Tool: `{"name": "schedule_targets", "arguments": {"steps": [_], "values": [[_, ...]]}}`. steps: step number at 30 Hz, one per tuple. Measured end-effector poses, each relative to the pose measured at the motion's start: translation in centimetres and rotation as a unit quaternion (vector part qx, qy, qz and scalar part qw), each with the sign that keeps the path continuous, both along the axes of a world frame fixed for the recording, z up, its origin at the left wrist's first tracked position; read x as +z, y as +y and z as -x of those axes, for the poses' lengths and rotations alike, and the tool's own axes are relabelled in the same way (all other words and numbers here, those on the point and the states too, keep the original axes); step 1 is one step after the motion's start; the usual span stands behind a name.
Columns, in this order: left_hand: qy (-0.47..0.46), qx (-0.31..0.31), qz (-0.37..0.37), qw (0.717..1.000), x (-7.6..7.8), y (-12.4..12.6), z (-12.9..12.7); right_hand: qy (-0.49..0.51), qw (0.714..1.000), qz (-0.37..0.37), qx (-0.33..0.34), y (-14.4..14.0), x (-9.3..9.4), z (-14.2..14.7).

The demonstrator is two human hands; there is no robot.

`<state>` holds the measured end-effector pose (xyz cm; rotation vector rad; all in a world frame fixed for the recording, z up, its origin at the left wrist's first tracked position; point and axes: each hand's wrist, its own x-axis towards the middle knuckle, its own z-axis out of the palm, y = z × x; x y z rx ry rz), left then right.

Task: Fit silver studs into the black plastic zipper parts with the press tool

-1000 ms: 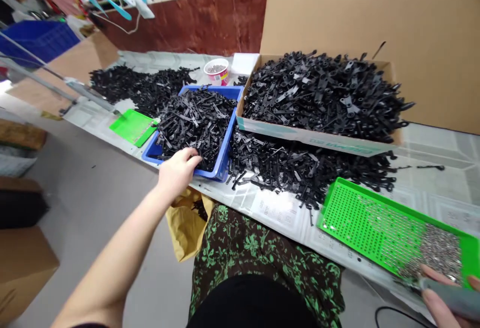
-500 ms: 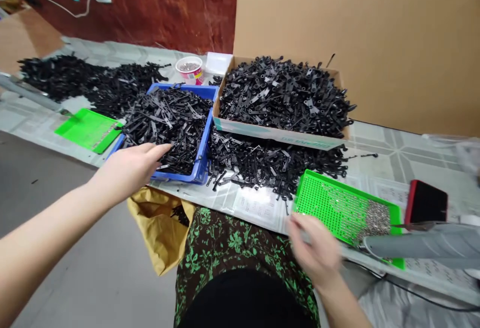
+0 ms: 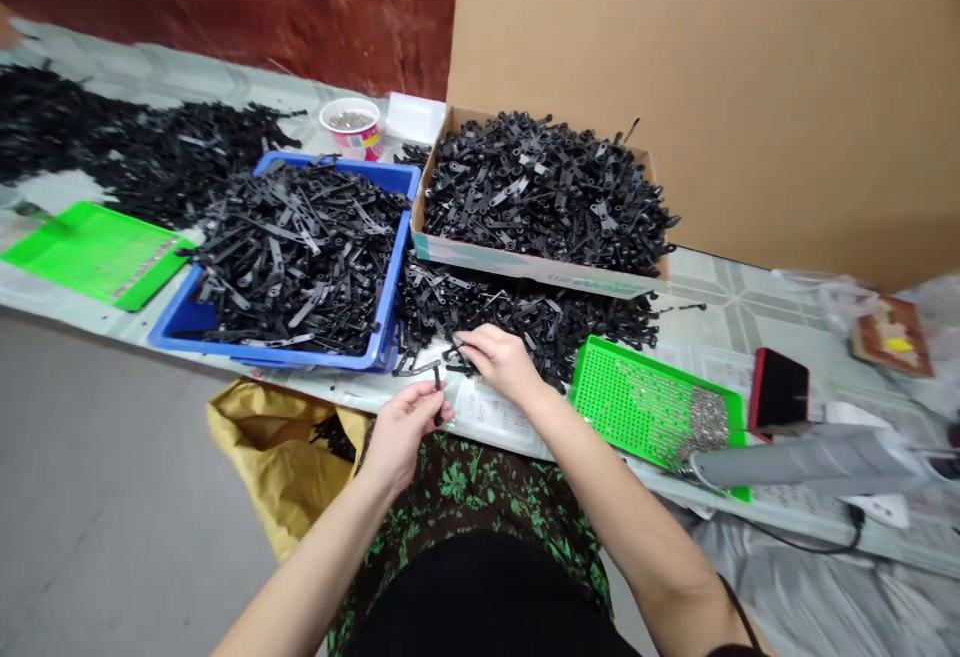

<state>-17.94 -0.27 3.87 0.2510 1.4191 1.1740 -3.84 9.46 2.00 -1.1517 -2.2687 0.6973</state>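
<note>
At the far left of the table lies a flat green tray (image 3: 90,255), and behind it a wide heap of black plastic parts (image 3: 112,142) spreads over the table surface. To the right of the tray stands a blue bin (image 3: 386,282), filled with long black strips (image 3: 296,252). Below the table edge, near the person's knee, a yellow bag (image 3: 270,452) hangs open.

The left hand (image 3: 405,427) is just in front of the table edge, over the lap. Its thumb and fingers are closed narrow on one small black part (image 3: 437,402), which stands nearly upright between them. The right hand (image 3: 499,362) is a little farther and to the right, at the near edge of a loose pile of black parts (image 3: 555,317) on the table. Its fingertips are pinched together on a piece of this pile; which piece exactly cannot be told. The two hands are near each other but do not touch.

Behind the pile a shallow cardboard box (image 3: 525,262) holds more black parts, with a pink cup (image 3: 351,129) to its left. To the right lies a green perforated tray (image 3: 630,407) with small metal pieces at its right end, then a grey tool (image 3: 810,462) and a red and black block (image 3: 778,392).
</note>
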Motion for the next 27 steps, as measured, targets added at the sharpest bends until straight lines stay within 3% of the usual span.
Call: {"name": "schedule_targets", "arguments": {"steps": [2, 3, 6, 9, 11, 20, 22, 24, 25, 27], "values": [[0.012, 0.028, -0.001, 1.000, -0.8, 0.4, -1.3, 0.101, 0.990, 0.056, -0.084, -1.1, 0.0, -0.7], [0.013, 0.036, -0.006, 0.999, -1.0, 0.5, -1.9, 0.166, 0.971, 0.111, -0.130, -1.8, 0.1, -0.8], [-0.009, 0.051, -0.026, 0.998, -0.7, 0.8, -3.4, 0.328, 0.865, 0.322, -0.200, -4.1, 0.4, -1.0], [-0.035, 0.063, -0.025, 0.997, 0.1, 1.1, -4.3, 0.373, 0.798, 0.436, -0.184, -5.7, 0.6, -1.4], [-0.041, 0.055, -0.026, 0.997, 0.5, 1.3, -4.7, 0.392, 0.776, 0.463, -0.172, -6.1, 0.7, -2.0], [-0.046, -0.009, -0.025, 0.999, 1.2, 1.4, -5.2, 0.402, 0.737, 0.512, -0.185, -6.5, 0.6, -3.0], [-0.050, -0.002, -0.015, 0.999, 1.1, 1.3, -5.3, 0.398, 0.740, 0.505, -0.198, -7.1, 0.3, -2.9], [-0.050, -0.011, -0.009, 0.999, 0.7, 1.2, -5.3, 0.362, 0.769, 0.491, -0.191, -7.7, 0.2, -3.3], [-0.046, -0.025, -0.007, 0.999, 0.5, 1.1, -5.2, 0.329, 0.799, 0.469, -0.180, -8.0, 0.3, -3.7], [-0.030, -0.065, -0.004, 0.997, -0.2, 1.0, -5.0, 0.220, 0.886, 0.366, -0.177, -8.2, 0.8, -5.0]]}}
